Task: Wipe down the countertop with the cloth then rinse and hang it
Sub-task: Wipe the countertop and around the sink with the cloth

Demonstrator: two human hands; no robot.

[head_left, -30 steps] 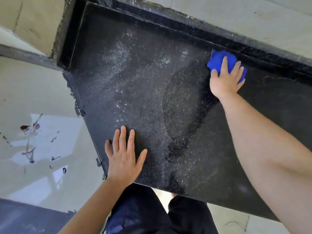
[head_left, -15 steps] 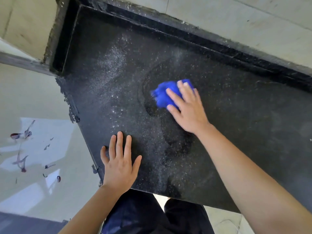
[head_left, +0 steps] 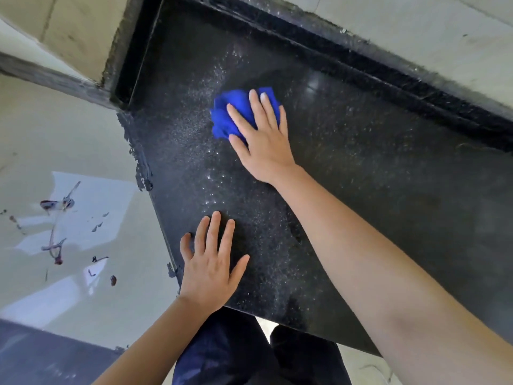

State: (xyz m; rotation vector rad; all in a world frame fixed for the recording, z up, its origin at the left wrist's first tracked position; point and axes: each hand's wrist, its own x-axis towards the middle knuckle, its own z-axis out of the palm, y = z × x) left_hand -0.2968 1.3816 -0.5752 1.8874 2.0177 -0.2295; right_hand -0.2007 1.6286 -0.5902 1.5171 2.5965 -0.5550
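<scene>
Nearest: person's dark trousers (head_left: 236, 354) at the counter's front edge; pale floor (head_left: 83, 223) w/ dark marks to the left.
Left hand: left hand (head_left: 211, 269) lies flat on the black countertop (head_left: 388, 195) near its front-left corner, fingers straight, holding nothing; looks like a brace.
Right hand: right hand (head_left: 263, 143) reaches further in, fingers straight and spread, pressing down on the cloth, not curled round it.
Cloth: blue cloth (head_left: 230, 112) is bunched under those fingers, on the slab's middle-left, toward the back.
Step in hand: wiping, by the look of it. A pale speckled film shows on the left part; the right part reads darker, prob. done.
Doing it well: keep the palm low and pressure even, overlap passes, work the film toward one edge, and cover the far-left corner and along the raised back lip (head_left: 361, 70).
Containers: no sink, basin or bucket in view, so nothing to report inside any; rinse and hang not yet begun.
Farthest: pale wall (head_left: 416, 26) behind the lip.
</scene>
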